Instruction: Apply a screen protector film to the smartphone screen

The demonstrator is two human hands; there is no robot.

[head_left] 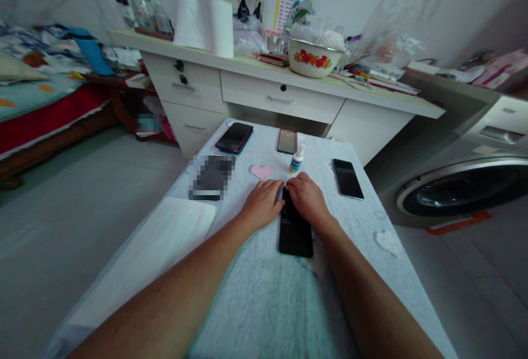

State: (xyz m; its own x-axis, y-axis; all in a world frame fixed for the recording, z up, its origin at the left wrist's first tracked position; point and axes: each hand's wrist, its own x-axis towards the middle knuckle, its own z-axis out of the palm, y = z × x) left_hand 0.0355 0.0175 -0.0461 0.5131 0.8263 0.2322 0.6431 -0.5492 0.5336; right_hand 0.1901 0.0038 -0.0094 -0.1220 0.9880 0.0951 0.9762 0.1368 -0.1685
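A black smartphone [296, 232] lies flat on the small table, its long side pointing toward me. My left hand [264, 203] is at its upper left corner, thumb against the edge and fingers bent toward the top end. From the other side, my right hand [306, 197] closes over the upper right part, fingertips at the top edge. Both hands meet there and cover that end of the phone. Just beyond them stands a small white spray bottle [296, 160] with a blue and yellow label. A pink heart [262, 171] shows on the tabletop left of it.
Around the table [247, 304] lie a dark phone [235, 137], a blurred dark flat item [212, 177], a brown phone case [287, 141], another black phone [348, 178] and white paper [157, 254]. A desk [284, 100] stands behind; a washing machine [466, 155] is at right.
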